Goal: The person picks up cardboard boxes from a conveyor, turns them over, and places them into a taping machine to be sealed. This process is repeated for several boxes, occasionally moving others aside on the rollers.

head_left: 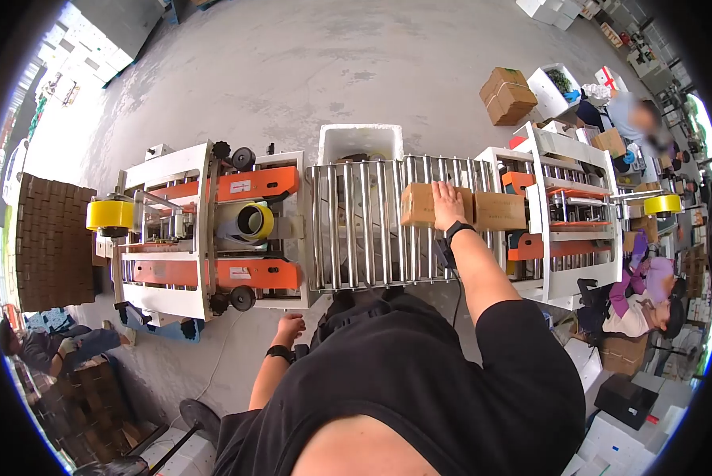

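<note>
On the right half of the roller conveyor (356, 262), my right hand (449, 208) lies flat on top of a brown cardboard box (418, 205), fingers stretched out. A second brown box (500, 212) touches its right side, close to the orange guides of the right taping machine (576, 214). My left hand (291, 327) hangs beside my body, below the left taping machine, with its fingers curled; whether anything is inside them is hidden. A dark wristband shows on each wrist.
A white foam box (361, 141) stands behind the rollers. The left taping machine (258, 274) carries yellow tape rolls. Flattened cartons (509, 96) lie on the floor at the back right. People are at both sides. A cable hangs near my right arm.
</note>
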The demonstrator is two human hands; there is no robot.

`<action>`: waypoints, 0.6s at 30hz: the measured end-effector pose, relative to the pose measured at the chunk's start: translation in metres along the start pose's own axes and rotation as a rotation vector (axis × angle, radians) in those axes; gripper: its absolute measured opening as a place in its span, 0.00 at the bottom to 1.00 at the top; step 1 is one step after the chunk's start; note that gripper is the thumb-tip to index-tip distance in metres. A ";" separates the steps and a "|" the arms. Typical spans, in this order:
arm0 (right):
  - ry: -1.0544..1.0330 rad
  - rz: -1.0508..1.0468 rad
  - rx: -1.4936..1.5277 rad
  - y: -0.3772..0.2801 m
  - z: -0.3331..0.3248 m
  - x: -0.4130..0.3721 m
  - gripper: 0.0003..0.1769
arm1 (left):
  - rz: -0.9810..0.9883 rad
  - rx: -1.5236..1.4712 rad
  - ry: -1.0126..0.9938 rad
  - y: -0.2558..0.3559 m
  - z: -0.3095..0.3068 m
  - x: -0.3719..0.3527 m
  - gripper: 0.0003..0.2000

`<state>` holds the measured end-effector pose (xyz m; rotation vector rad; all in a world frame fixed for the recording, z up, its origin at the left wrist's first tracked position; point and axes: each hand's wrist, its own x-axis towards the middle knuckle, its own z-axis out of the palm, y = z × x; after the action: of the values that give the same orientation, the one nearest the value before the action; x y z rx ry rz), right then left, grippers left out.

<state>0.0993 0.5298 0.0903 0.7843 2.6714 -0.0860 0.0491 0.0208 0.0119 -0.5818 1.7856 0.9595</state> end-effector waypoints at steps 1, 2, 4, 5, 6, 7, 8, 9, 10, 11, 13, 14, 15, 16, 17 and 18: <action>-0.025 -0.015 0.002 -0.011 -0.012 -0.001 0.48 | -0.010 -0.024 0.007 -0.005 -0.001 -0.005 0.12; -0.050 -0.027 0.003 -0.019 -0.018 -0.001 0.52 | -0.018 -0.046 0.013 -0.009 -0.003 -0.009 0.12; 0.071 -0.275 0.033 -0.035 -0.030 -0.002 0.43 | -0.064 -0.094 0.005 -0.018 -0.004 -0.011 0.12; -0.084 -0.320 0.132 -0.048 -0.028 0.015 0.33 | -0.087 -0.118 -0.002 -0.023 -0.004 -0.011 0.12; -0.241 -0.360 0.229 -0.062 -0.025 0.032 0.23 | -0.099 -0.136 -0.009 -0.028 -0.005 -0.012 0.11; -0.233 -0.432 0.073 -0.083 -0.023 0.034 0.17 | -0.110 -0.154 -0.016 -0.032 -0.007 -0.011 0.11; -0.222 -0.501 -0.084 -0.102 -0.022 0.034 0.12 | -0.119 -0.171 -0.024 -0.035 -0.007 -0.010 0.11; -0.152 -0.545 -0.073 -0.112 -0.014 0.030 0.14 | -0.119 -0.178 -0.022 -0.037 -0.006 -0.011 0.11; -0.077 -0.588 -0.058 -0.125 -0.017 0.020 0.16 | -0.115 -0.181 -0.018 -0.035 -0.007 -0.010 0.11; -0.139 -0.555 -0.045 -0.134 -0.023 0.014 0.18 | -0.110 -0.187 -0.013 -0.032 -0.008 -0.009 0.11; 0.028 -0.408 0.124 -0.143 -0.016 0.001 0.26 | -0.069 -0.192 0.011 -0.027 -0.006 -0.009 0.11; 0.158 -0.315 0.254 -0.142 -0.013 -0.009 0.28 | -0.051 -0.194 0.019 -0.025 -0.004 -0.009 0.11; 0.284 -0.240 0.280 -0.137 0.005 -0.009 0.37 | -0.055 -0.190 0.014 -0.026 -0.003 -0.008 0.11; 0.272 -0.097 0.377 -0.131 0.010 -0.018 0.41 | -0.058 -0.187 0.010 -0.026 -0.004 -0.006 0.11; 0.259 0.045 0.472 -0.126 0.015 -0.028 0.45 | -0.060 -0.186 0.005 -0.026 -0.005 -0.005 0.11; 0.247 0.185 0.565 -0.120 0.020 -0.038 0.49 | -0.060 -0.189 0.003 -0.028 -0.005 -0.003 0.11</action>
<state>0.0712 0.4060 0.0804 1.2787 2.8119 -0.7679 0.0679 0.0004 0.0058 -0.7515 1.6811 1.0929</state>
